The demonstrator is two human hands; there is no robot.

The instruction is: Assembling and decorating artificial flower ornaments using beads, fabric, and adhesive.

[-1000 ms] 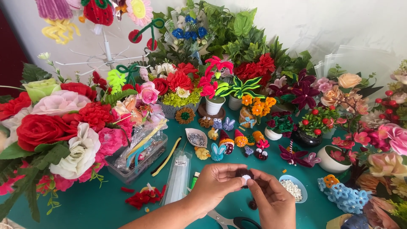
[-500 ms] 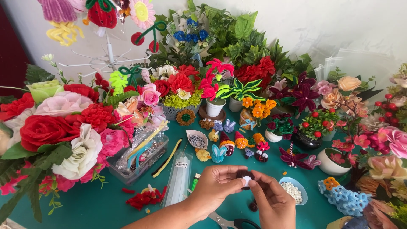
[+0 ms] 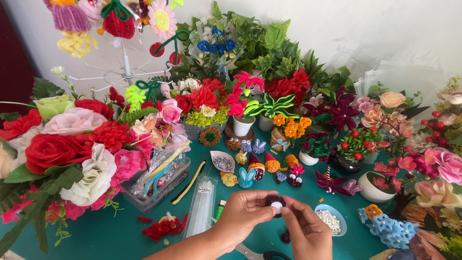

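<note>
Dark fuzzy pom-pom (image 3: 274, 201) with a white bead (image 3: 276, 207) on its front sits pinched between my left hand (image 3: 243, 214) and my right hand (image 3: 307, 227), both closed on it just above the teal tabletop (image 3: 96, 236). Just to the right lies a small blue dish of white beads (image 3: 331, 220), scissors (image 3: 262, 254) lie below my hands, and a clear packet of sticks (image 3: 202, 204) lies to the left.

Teal table (image 3: 96, 236) under craft flowers (image 3: 72, 144)
</note>
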